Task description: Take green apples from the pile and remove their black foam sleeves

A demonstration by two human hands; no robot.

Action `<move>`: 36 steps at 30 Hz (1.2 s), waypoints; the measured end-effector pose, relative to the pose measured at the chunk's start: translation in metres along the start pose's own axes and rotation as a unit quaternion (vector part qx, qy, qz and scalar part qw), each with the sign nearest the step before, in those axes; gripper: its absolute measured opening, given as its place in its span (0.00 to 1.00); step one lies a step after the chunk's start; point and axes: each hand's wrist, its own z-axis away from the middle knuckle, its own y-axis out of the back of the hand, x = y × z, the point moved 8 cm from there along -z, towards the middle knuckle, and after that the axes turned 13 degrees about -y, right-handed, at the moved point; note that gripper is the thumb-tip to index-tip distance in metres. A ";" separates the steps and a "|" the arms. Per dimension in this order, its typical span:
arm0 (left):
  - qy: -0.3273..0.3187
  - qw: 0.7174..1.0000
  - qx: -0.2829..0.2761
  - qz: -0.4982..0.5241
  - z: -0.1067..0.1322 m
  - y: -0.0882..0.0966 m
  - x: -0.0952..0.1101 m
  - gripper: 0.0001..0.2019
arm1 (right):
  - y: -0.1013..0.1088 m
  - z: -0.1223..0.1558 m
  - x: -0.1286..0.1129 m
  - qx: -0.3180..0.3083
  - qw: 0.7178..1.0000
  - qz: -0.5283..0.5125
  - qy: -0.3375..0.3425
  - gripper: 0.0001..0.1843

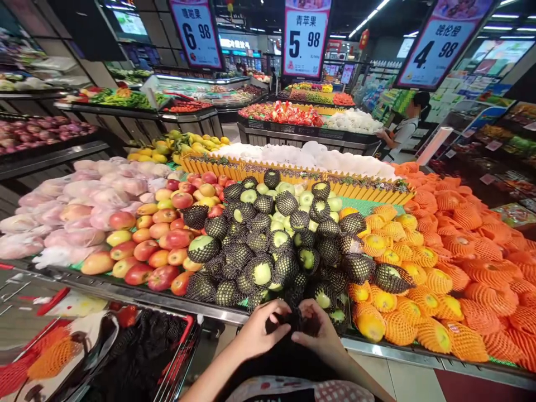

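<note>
My left hand (256,333) and my right hand (319,334) meet at the front edge of a fruit stand, both with fingers closed on a black foam net sleeve (295,322) held between them. Whether a fruit is inside the sleeve is hidden. Just beyond my hands lies a heap of green apples in black net sleeves (276,245). Red and yellow apples (161,240) lie to the left of that heap, and oranges in orange net sleeves (439,279) to the right.
A red shopping cart (125,352) with black and orange nets stands at lower left. Bagged pink fruit (62,212) fills the far left. Price signs (305,36) hang overhead. A person (404,131) stands at the back right by further produce stands.
</note>
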 end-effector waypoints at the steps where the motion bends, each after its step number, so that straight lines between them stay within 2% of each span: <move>1: 0.014 1.000 -0.005 0.007 0.002 -0.002 -0.001 0.18 | -0.001 0.000 0.000 0.006 1.000 0.019 -0.001 0.29; 3: 0.051 0.999 -0.017 0.005 0.003 -0.005 -0.005 0.34 | -0.003 -0.001 0.001 -0.004 0.999 0.039 -0.010 0.33; 4: 0.066 0.998 -0.019 -0.006 0.002 -0.007 -0.006 0.39 | -0.003 -0.001 0.002 -0.012 0.999 0.042 -0.012 0.31; 5: 0.071 0.997 -0.021 -0.021 0.000 -0.007 -0.005 0.39 | -0.002 -0.001 0.002 -0.012 0.999 0.046 -0.008 0.27; 7: 0.049 0.997 -0.028 -0.051 -0.007 -0.009 0.002 0.30 | 0.005 -0.001 -0.004 0.016 0.997 0.069 0.020 0.18; 10: -0.024 0.997 -0.043 -0.066 -0.018 -0.010 0.019 0.15 | 0.017 0.001 -0.019 0.074 0.986 0.126 0.086 0.08; 13: -0.085 0.994 -0.018 -0.060 -0.024 -0.001 0.029 0.09 | 0.023 0.001 -0.026 0.106 0.974 0.158 0.127 0.03; 16: -0.109 0.992 0.020 -0.058 -0.027 0.015 0.028 0.09 | 0.027 0.000 -0.021 0.147 0.967 0.166 0.127 0.08; 19: -0.105 0.993 0.035 -0.049 -0.028 0.029 0.021 0.09 | 0.024 -0.001 -0.011 0.171 0.967 0.162 0.097 0.08; 21: -0.099 0.995 0.014 -0.026 -0.028 0.033 0.016 0.09 | 0.017 -0.004 -0.008 0.159 0.973 0.145 0.078 0.09; 24: -0.099 0.994 -0.050 0.013 -0.026 0.034 0.011 0.19 | -0.001 -0.009 -0.011 0.127 0.983 0.112 0.075 0.23; 26: -0.102 0.990 -0.090 0.030 -0.024 0.038 0.009 0.22 | -0.012 -0.014 -0.015 0.133 0.983 0.100 0.080 0.25; 29: -0.103 0.989 -0.099 0.043 -0.020 0.058 0.006 0.18 | -0.028 -0.025 -0.018 0.148 0.982 0.096 0.070 0.15; 33: -0.107 0.993 -0.034 0.030 -0.016 0.109 0.001 0.10 | -0.057 -0.039 -0.037 0.104 0.983 0.124 0.090 0.11; 35: -0.112 0.994 0.003 0.012 -0.012 0.136 0.000 0.10 | -0.065 -0.046 -0.051 0.113 0.980 0.120 0.111 0.12; 36: -0.117 0.993 0.017 0.005 -0.009 0.147 0.000 0.10 | -0.064 -0.049 -0.056 0.137 0.981 0.087 0.107 0.13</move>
